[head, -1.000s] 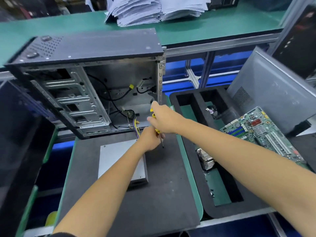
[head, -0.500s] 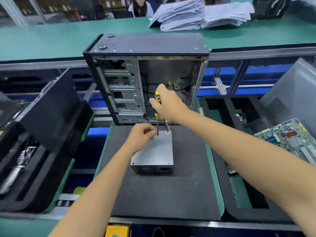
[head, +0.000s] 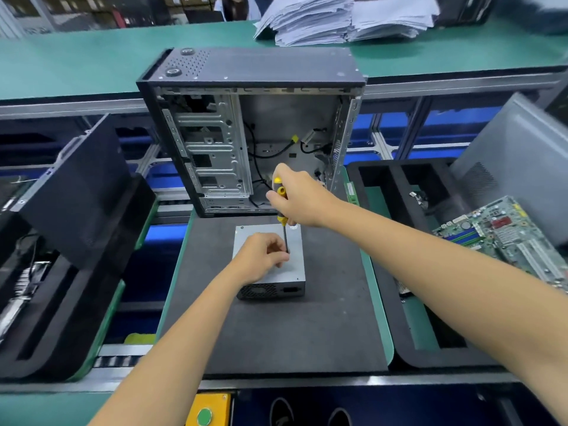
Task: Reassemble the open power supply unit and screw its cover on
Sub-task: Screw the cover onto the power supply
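Observation:
A grey metal power supply unit [head: 295, 269] lies flat on the dark foam mat [head: 276, 327], its cover on top and its vented face toward me. My right hand [head: 299, 198] grips a yellow-and-black screwdriver [head: 282, 207] held upright, its shaft pointing down at the cover. My left hand [head: 261, 258] rests on the cover with its fingers curled, pinching at the screwdriver's tip; whatever sits between the fingertips is hidden.
An open black computer case [head: 246, 130] stands upright just behind the mat. A black foam tray [head: 399, 302] to the right holds a green motherboard [head: 504, 238], with a grey side panel [head: 519, 161] leaning behind. Black foam trays [head: 61, 272] lie left. Paper stacks [head: 338, 20] sit on the far bench.
The view has pulled back and centred on the power supply. My left hand has slid onto the cover at the screwdriver's tip, and my right hand keeps the screwdriver upright above it.

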